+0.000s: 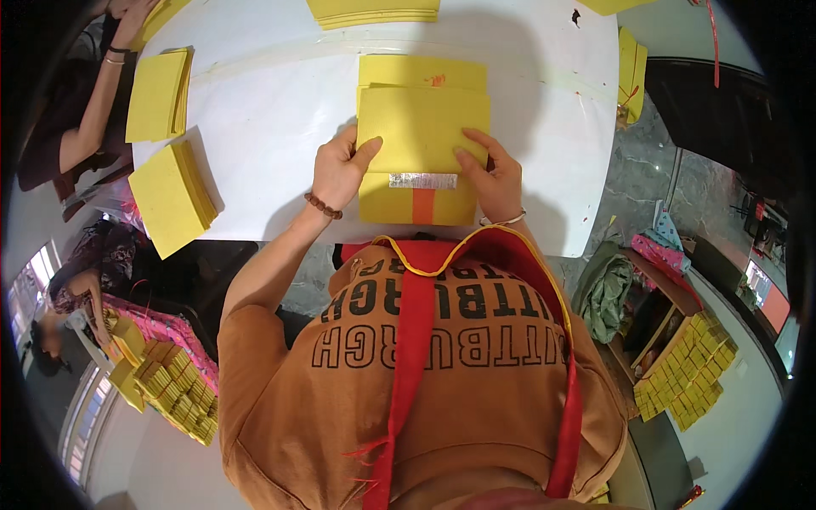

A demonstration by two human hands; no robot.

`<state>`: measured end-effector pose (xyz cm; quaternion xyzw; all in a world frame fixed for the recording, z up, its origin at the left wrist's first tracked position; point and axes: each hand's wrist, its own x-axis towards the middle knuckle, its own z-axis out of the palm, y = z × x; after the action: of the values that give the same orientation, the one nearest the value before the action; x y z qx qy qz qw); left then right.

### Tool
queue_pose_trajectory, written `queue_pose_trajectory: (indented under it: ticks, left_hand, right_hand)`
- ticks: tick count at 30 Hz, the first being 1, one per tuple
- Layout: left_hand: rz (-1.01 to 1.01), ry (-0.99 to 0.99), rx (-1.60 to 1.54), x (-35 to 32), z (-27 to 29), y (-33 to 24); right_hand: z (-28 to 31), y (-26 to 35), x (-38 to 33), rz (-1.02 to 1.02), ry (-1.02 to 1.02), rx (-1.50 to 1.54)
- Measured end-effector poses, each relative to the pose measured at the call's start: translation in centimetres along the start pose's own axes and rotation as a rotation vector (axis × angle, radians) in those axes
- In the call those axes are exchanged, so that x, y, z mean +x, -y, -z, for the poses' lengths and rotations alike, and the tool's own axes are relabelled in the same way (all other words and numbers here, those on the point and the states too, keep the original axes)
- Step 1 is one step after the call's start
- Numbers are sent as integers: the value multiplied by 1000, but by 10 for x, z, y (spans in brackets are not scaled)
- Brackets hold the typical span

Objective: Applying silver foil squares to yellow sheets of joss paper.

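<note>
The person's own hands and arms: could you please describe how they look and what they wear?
The left hand is ungloved, with a brown beaded bracelet at the wrist. The right hand is also ungloved, with a thin, pale band at the wrist. The left sleeve is short and orange-brown.

Left hand (pixel 338 172), right hand (pixel 499 181) on paper (pixel 422 127).

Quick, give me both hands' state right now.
Left hand: closed on the left edge of the yellow paper, thumb on top.
Right hand: thumb and index finger on its right side; whether the grip is closed cannot be told.
</note>
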<state>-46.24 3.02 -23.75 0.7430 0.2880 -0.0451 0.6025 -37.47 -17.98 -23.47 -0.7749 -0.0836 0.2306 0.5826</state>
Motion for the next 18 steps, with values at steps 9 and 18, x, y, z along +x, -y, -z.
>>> queue_pose_trajectory:
  ticks: [9, 18]
  left_hand:
    - [26, -78, 136, 4, -3, -1]
    - [76, -119, -34, -4, -2, -13]
  right_hand:
    - [-11, 1, 4, -23, -144, -33]
    - [-13, 6, 4, 12, -183, -122]
